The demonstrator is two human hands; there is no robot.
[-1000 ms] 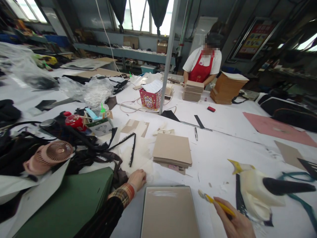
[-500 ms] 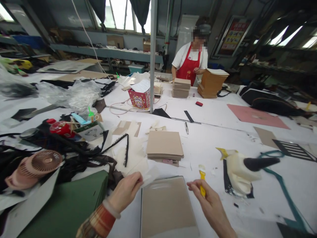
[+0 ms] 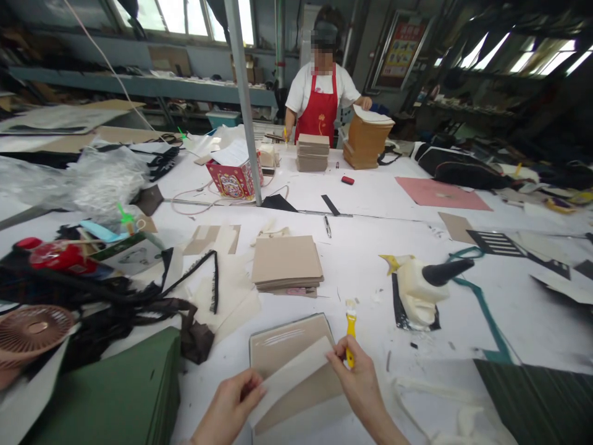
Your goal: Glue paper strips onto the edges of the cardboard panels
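Observation:
A thin white strip (image 3: 296, 378) stretches diagonally between my two hands, over a beige board (image 3: 290, 337) with a glossy, transparent-looking top. My left hand (image 3: 234, 398) pinches the strip's lower left end. At the upper right end, my right hand (image 3: 359, 374) has thumb and fingertips closed on it. A yellow-handled brush (image 3: 351, 324) sticks up from among the right hand's fingers, its pale bristles pointing away from me. Beyond the board lies a stack of beige boards (image 3: 287, 259). A cream-coated container (image 3: 419, 293) with a dark spout-like part stands to the right.
Green sheets (image 3: 115, 389) are piled at left, beside a pink fan (image 3: 37, 334) and dark fabric scraps. A metal pole (image 3: 243, 99) rises from the table. Across it, a person in a red apron (image 3: 319, 108) stands behind stacked boards (image 3: 312, 151). A pen (image 3: 327, 227) lies mid-table.
The strip, earlier only in my left hand, now spans both hands above the board. My right hand has closed on its other end. The view has shifted right; the co-worker's hand now touches the tall stack.

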